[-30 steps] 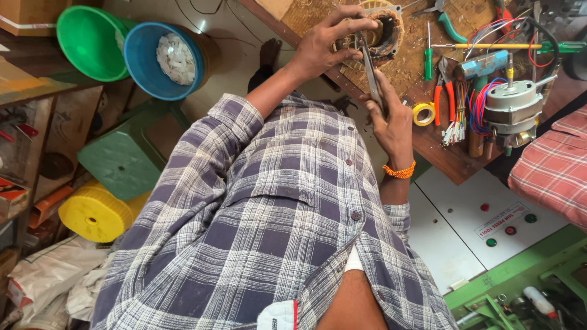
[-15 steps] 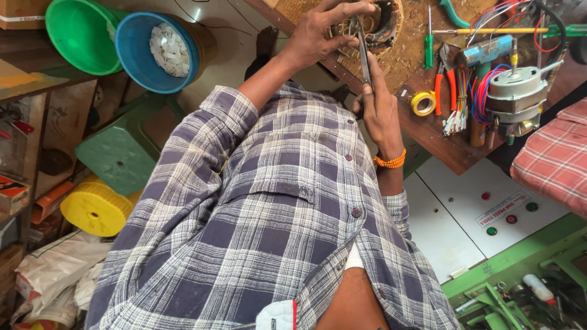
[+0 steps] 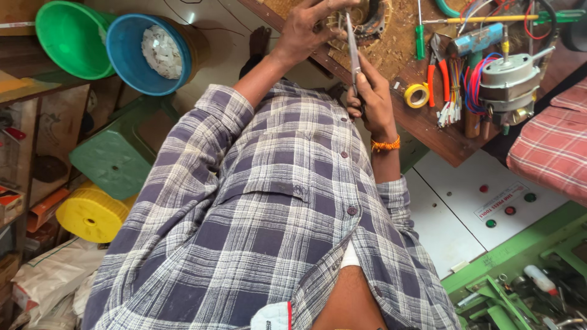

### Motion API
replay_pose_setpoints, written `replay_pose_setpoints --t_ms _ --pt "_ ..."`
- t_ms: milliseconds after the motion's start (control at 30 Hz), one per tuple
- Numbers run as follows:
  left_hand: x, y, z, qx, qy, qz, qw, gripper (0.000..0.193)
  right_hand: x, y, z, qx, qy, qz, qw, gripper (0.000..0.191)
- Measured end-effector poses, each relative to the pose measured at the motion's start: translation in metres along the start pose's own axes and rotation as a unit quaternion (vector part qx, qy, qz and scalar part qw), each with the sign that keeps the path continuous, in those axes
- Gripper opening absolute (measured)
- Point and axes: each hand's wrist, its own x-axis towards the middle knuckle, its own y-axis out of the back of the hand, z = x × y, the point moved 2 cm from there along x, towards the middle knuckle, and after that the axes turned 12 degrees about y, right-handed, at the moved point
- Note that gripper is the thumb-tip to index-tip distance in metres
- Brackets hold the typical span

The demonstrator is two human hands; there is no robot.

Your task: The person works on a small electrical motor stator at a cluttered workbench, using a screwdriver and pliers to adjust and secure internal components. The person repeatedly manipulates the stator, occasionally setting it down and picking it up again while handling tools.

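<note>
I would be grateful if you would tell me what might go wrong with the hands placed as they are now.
The right hand holds a thin metal blade whose tip is at the stator, close to the left hand; a slip could nick those fingers or the windings. The tape roll lies near the bench edge and could be knocked off.

Even, soft daylight; sharp focus across most of the frame.

A small glare patch is seen on the floor [image 3: 191, 17] at far left. Shadows are kept faint. Slight motion blur is noted at the left hand [image 3: 309, 27]; edges are mildly stretched.
</note>
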Motion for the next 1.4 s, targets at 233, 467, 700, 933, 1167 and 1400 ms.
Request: replay_pose_setpoints --t_ms 233,467,700,933,1167,1400 --pt "0.001 0.009 -0.002 -0.004 0.038 -0.038 0.999 0.053 -0.043 0.021 -0.034 -0.023 -0.015 0.068 0.997 0.053" --pt "-0.007 0.028 0.028 0.130 -0.034 0.017 0.991 0.054 -0.025 0.091 0.045 -0.159 0.054 0.275 0.947 0.050" --pt "-0.027 0.022 0.034 0.290 -0.084 0.012 0.953 0.044 0.041 0.077 0.058 -0.325 0.278 0.259 0.866 0.054" --pt "-0.039 0.008 -0.012 0.084 0.155 0.013 0.984 0.029 0.032 0.063 0.035 -0.385 0.250 0.226 0.859 0.021" --pt "-0.034 -0.007 -0.009 0.018 0.128 0.022 0.991 0.042 0.020 0.063 0.053 -0.247 0.165 0.155 0.942 0.021" --pt "-0.037 -0.002 -0.015 -0.074 0.191 -0.032 0.978 0.021 0.023 0.050 0.076 -0.164 0.126 0.128 0.970 0.023"
